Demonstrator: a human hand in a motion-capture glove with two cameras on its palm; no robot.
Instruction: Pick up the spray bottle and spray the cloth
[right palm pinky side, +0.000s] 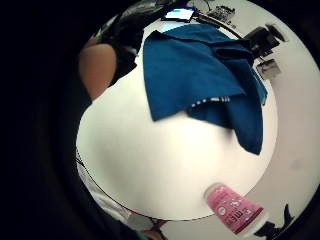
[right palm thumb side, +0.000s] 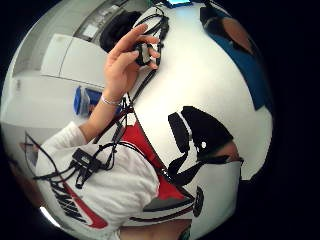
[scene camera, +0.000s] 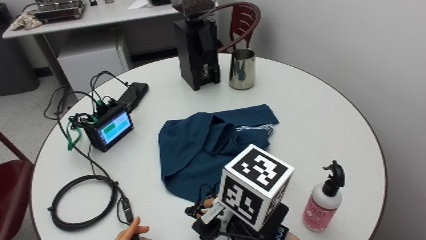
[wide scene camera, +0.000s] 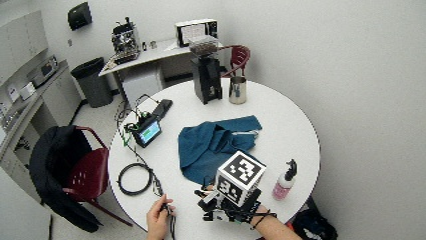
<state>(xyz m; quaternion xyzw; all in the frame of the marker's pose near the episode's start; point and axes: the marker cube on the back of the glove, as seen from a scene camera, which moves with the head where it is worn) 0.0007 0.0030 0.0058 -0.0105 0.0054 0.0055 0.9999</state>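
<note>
The bottle (scene camera: 322, 201) is pink, with a patterned label and a black trigger head, and it stands upright near the table's (scene camera: 313, 115) front-right edge, apart from everything else. The cloth (scene camera: 203, 145) is dark blue and lies rumpled and partly folded over itself in the middle of the round white table, a pale striped tag showing at one fold. The gloved right hand (scene camera: 229, 224) hangs over the near edge, between cloth and bottle and touching neither; its fingers are hidden, so I cannot tell whether they are curled. Bare white tabletop lies between hand and bottle. The bare hand (wide scene camera: 158, 216) pinches a cable at the near edge. On the left side sit a small screen (scene camera: 110, 128) and a coiled cable (scene camera: 83, 201); at the far edge, a grinder (scene camera: 196, 47) and a steel cup (scene camera: 242, 69).
</note>
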